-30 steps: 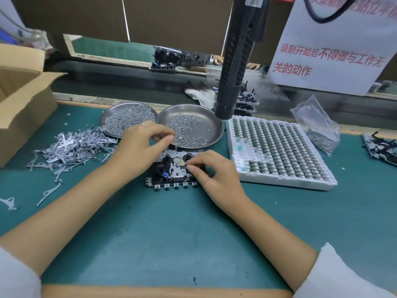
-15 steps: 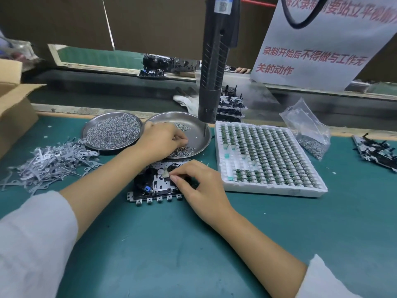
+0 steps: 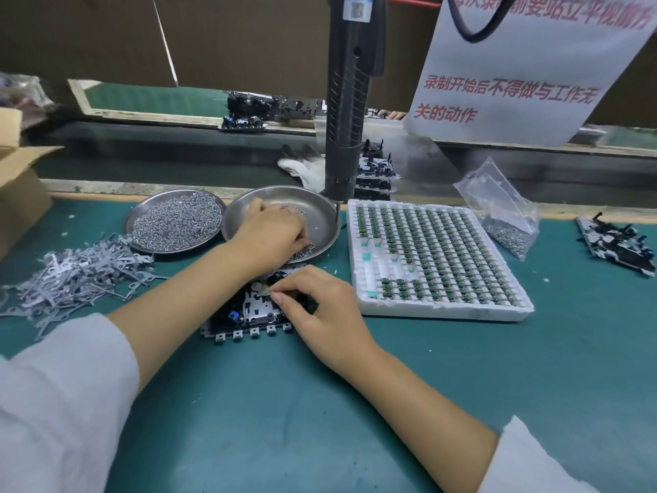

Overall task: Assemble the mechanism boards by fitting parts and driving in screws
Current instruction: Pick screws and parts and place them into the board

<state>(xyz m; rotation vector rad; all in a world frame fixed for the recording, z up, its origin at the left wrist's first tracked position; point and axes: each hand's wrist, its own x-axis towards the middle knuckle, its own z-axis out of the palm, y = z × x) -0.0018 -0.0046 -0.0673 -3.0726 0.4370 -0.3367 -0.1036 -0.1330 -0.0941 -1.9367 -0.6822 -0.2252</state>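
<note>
The right hand (image 3: pixel 321 311) is resting on the black-and-silver mechanism board (image 3: pixel 249 311), its thumb and forefinger pinching a small pale part against the board's upper surface. The left hand (image 3: pixel 273 240) is reaching into the nearer-right round steel dish (image 3: pixel 313 204), fingers curled down among the few small metal pieces lying there; whether it is holding one cannot be told.

The board is lying flat on the green worktop (image 3: pixel 533 368), near the middle, just this side of the dish. It is showing stamped bright metal plates, dark plastic parts, one blue piece at its left and a row of five square grey tabs along its near edge.

Two round steel dishes are sitting side by side; the left dish (image 3: pixel 135 222) is heaped with small shiny screws. Left of it, a loose pile of thin grey stamped metal levers (image 3: pixel 71 275) is spreading over the worktop. To the right, one white foam tray (image 3: pixel 444 311) is holding many rows of small green components. A black electric screwdriver (image 3: pixel 346 101) is hanging upright above the dish rim. One clear plastic bag of screws (image 3: pixel 505 225) is lying far right, with another dark assembled board (image 3: pixel 618 243) beyond.
</note>
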